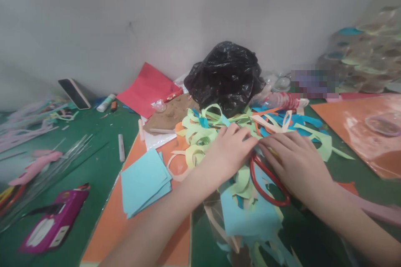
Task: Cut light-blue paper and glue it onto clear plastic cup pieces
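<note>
My left hand [230, 150] lies on a heap of curled paper scraps [200, 133] in pale green, blue and orange, its fingers bent and pressed together at the tips. My right hand [297, 164] meets it fingertip to fingertip, pinching a small piece that I cannot make out. Under my right hand lie scissors with red handle loops [266, 183]. A light blue paper sheet [247, 212] sits below both hands.
A stack of light blue squares [144, 181] rests on an orange sheet [125, 221]. A crumpled black plastic bag [227, 75], a red sheet [147, 87], a phone [74, 93], a glue stick [105, 103] and a purple box [53, 221] lie on the green table [90, 162].
</note>
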A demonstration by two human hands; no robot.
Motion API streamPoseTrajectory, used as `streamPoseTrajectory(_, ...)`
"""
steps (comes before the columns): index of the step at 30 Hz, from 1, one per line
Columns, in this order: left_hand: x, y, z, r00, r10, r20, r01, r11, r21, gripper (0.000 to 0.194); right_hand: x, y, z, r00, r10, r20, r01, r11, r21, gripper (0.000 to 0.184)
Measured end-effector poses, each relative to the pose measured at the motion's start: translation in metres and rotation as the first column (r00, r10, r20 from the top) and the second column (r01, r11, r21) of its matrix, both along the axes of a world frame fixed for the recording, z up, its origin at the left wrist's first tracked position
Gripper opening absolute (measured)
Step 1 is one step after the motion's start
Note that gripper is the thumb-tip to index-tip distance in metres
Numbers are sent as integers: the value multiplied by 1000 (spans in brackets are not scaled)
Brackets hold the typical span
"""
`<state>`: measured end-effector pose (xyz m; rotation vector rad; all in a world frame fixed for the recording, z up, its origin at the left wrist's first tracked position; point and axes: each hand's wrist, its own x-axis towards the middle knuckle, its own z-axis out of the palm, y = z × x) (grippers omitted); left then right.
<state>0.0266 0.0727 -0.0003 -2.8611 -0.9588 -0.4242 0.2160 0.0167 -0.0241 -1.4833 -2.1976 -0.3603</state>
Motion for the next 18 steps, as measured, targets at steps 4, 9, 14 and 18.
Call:
streamPoseTrajectory(4, 7, -6, 5, 999, -6, 43, 6, 1000, -6, 16, 5, -2, -2, 998, -48, -30, 49, 998, 39, 31)
streamPoseTrajectory(9, 7, -10, 11, 1000, 16, 27, -13, 995, -99, 23, 6, 2, -10, 998, -51, -47, 52, 999, 11, 28)
streamPoseTrajectory(14, 2, -15, 23, 988, 107, 112, -77, 967, -243, 38, 1, 2, -7, 955, 62, -291, -54, 998, 35, 20)
streamPoseTrajectory(18, 2, -17, 36, 978, 105, 180, -33, 931, -362, 24, -1, -5, 2, 886, 112, -450, -98, 994, 55, 14)
